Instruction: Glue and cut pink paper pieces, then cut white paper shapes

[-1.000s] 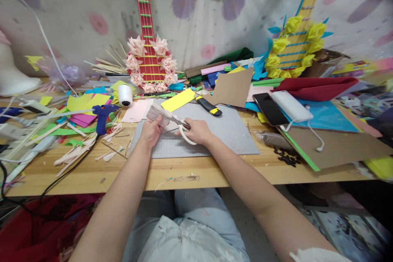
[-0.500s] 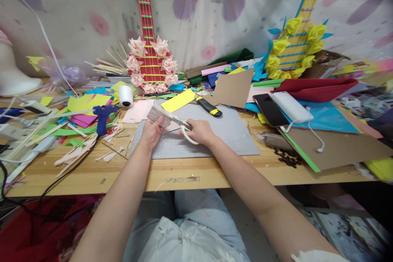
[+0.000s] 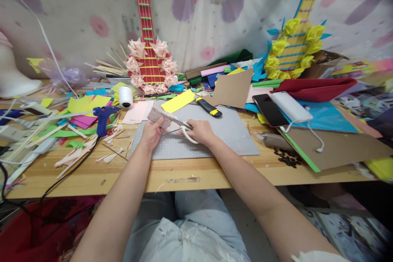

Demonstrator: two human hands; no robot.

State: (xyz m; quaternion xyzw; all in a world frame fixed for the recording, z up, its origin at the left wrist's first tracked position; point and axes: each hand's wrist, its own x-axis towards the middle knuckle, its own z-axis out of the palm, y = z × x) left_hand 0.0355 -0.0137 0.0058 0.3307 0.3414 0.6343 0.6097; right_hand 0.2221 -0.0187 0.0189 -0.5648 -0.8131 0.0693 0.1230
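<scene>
My left hand (image 3: 153, 133) pinches a small pale pinkish-grey sheet (image 3: 158, 116), thumb on top. In my right hand (image 3: 199, 131) is a pair of scissors (image 3: 188, 136) with white handles, its blades pointing left at the sheet. The blades lie along the sheet's right side; whether they are cutting into it is too small to tell. Both hands are over a grey cutting mat (image 3: 233, 139). Just beyond them lie a yellow paper strip (image 3: 178, 101) and a black and yellow utility knife (image 3: 209, 107).
A blue glue gun (image 3: 104, 118) stands left among paper scraps. Pale pink sheets (image 3: 138, 111) and a white roll (image 3: 125, 96) lie behind the left hand. A red paper guitar (image 3: 150, 65) leans at the back. A phone (image 3: 270, 109) and power bank (image 3: 290, 106) rest right.
The pale sheet has tilted slightly in my left hand. The scissors and both hands stay almost in the same place.
</scene>
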